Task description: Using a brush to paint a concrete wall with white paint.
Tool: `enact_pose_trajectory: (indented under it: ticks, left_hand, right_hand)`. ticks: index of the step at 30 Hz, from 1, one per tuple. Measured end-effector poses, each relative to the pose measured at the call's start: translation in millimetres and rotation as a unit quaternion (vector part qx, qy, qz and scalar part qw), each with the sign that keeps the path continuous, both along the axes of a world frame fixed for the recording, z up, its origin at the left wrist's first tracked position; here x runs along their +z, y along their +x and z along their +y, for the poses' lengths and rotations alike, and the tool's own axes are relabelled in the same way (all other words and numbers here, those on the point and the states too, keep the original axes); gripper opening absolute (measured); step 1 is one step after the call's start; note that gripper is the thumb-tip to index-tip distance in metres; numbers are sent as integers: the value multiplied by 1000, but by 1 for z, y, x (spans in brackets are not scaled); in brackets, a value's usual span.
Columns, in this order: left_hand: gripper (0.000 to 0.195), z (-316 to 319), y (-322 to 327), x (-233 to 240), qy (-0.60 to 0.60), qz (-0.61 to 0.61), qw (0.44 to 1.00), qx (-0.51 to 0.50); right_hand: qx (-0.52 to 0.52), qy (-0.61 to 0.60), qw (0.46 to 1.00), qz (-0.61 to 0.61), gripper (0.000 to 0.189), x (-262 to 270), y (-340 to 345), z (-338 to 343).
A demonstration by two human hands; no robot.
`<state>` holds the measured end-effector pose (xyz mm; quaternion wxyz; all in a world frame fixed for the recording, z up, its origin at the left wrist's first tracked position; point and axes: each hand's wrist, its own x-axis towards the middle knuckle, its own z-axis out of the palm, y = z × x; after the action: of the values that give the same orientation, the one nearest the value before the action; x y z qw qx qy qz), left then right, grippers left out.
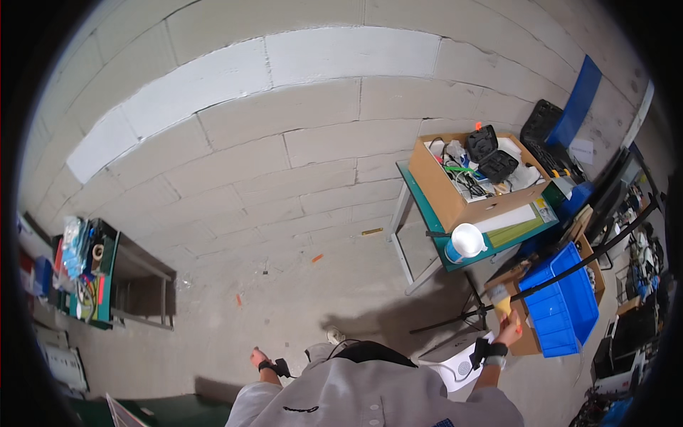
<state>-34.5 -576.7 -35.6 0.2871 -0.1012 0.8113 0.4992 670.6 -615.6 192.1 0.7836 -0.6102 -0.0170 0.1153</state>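
My right hand [509,332] holds a paintbrush [502,304] by its yellow handle. The brush's pale bristles point up and away from me, beside a blue plastic bin. My left hand [259,357] hangs low at my other side above the floor; its fingers look curled, and whether they are closed is too small to tell. On the near corner of a green-topped table [435,219] stands an uncapped tub [463,244], white inside with a blue side. Across the block wall [320,117] in front runs a white painted band [352,56], brighter than the grey blocks around it.
A cardboard box [437,187] of cables and tool cases sits on the table. The blue bin [555,304] and a black stand pole [587,259] are at my right. Another laden table [106,299] stands left. Orange scraps [317,258] lie on the floor.
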Motion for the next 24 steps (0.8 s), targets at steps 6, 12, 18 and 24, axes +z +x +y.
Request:
enact_pose_trajectory:
  ticks: [6, 12, 18, 24]
  left_hand:
    - [30, -36, 28, -15, 9, 97, 993, -70]
    - [34, -94, 30, -23, -62, 130, 981, -131]
    - [39, -93, 45, 2, -26, 25, 990, -134]
    - [40, -65, 64, 40, 28, 10, 983, -183]
  right_hand:
    - [53, -343, 853, -389, 21, -68, 2, -141]
    - [64, -531, 808, -247, 18, -126, -6, -277]
    - [38, -632, 757, -160, 18, -217, -12, -387]
    - [-12, -646, 762, -45, 22, -217, -32, -404]
